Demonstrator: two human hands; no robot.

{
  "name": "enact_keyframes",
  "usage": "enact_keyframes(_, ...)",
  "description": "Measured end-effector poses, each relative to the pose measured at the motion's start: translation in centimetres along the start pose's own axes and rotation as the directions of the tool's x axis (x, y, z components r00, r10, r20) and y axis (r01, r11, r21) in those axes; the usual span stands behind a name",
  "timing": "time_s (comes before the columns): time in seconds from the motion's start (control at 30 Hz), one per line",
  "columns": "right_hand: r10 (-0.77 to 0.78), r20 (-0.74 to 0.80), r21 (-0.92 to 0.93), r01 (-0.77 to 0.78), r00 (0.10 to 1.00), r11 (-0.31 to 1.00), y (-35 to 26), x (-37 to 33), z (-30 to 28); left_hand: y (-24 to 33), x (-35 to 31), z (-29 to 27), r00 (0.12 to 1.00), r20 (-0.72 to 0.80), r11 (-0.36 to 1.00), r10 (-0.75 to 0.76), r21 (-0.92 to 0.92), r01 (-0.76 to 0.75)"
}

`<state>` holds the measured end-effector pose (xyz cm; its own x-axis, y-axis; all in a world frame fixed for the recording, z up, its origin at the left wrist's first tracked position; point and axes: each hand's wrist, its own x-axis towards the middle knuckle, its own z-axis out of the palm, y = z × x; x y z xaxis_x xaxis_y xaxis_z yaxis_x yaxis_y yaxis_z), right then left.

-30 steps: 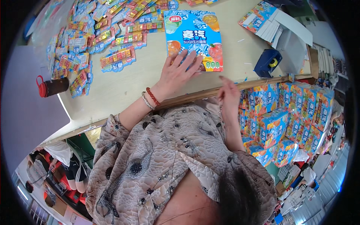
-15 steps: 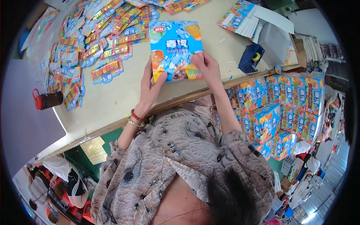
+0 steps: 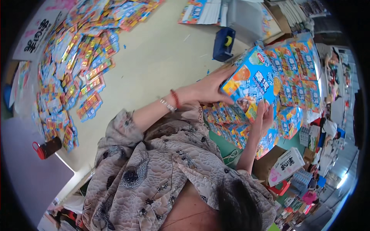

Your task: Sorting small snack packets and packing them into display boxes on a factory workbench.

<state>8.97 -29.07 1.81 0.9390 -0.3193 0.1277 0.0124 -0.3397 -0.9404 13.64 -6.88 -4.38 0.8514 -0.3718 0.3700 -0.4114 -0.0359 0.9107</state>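
Box (image 3: 250, 79), bright blue with fruit pictures on its front, is what we see between the two hands, raised and slanted just past the table's edge. The left hand (image 3: 216, 86) grasps it by the left side, fingers along the upper part and thumb near the lower corner. The right hand (image 3: 264, 117) grips it at the lower right, fingertips against the front. We find both hands clasped on it, so neither is free; we cannot tell whether its back touches anything.

Behind the grip and to its right, we see stacked boxes (image 3: 304, 63) of the same blue kind, with more below. Just above the left hand, on the table (image 3: 150, 50), stands a dark blue tape dispenser (image 3: 222, 45) with a yellow roll. Farther above the grip we make out flat cardboard (image 3: 200, 11). Well to the left of the grip lies a heap of colourful packets (image 3: 83, 63), and below that heap a dark bottle (image 3: 52, 147) with a red cap. On the wrist behind the left hand we notice a red bracelet (image 3: 175, 98). Below the right hand sits a white carton (image 3: 287, 165), well apart from it.
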Motion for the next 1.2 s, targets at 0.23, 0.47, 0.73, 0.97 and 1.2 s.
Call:
enact_keyframes(0.23, 0.226, -0.086, -0.101, -0.234, 0.970, 0.967, 2.7, 3.9, -1.0, -5.2, 6.4, 2.2, 0.984, 0.174, 0.996, -0.024, -0.085, 0.039)
enact_keyframes(0.47, -0.425, -0.167, -0.722, 0.183, 0.890, 0.667, 5.0, 6.8, 0.5, -6.4, 7.7, 5.4, 0.999, -0.009, 0.765, 0.051, 0.644, -0.033)
enact_keyframes(0.73, -0.266, 0.406, -0.809, 0.479, 0.874, 0.340, 9.6, 5.9, 2.3, -1.7, -1.2, 4.9, 0.981, 0.139, 0.934, -0.137, 0.348, 0.082)
enact_keyframes(0.97, -0.435, 0.256, -0.566, 0.499, 0.863, 0.657, 6.0, 6.9, 6.2, 1.7, -11.2, -2.1, 0.935, -0.135, 0.918, -0.328, 0.189, 0.349)
enact_keyframes(1.2, -0.542, 0.286, -0.304, 0.611, 0.790, 0.731, 2.1, 14.3, 13.3, 4.9, -18.1, -5.0, 0.703, -0.579, 0.830, -0.412, 0.079, 0.552)
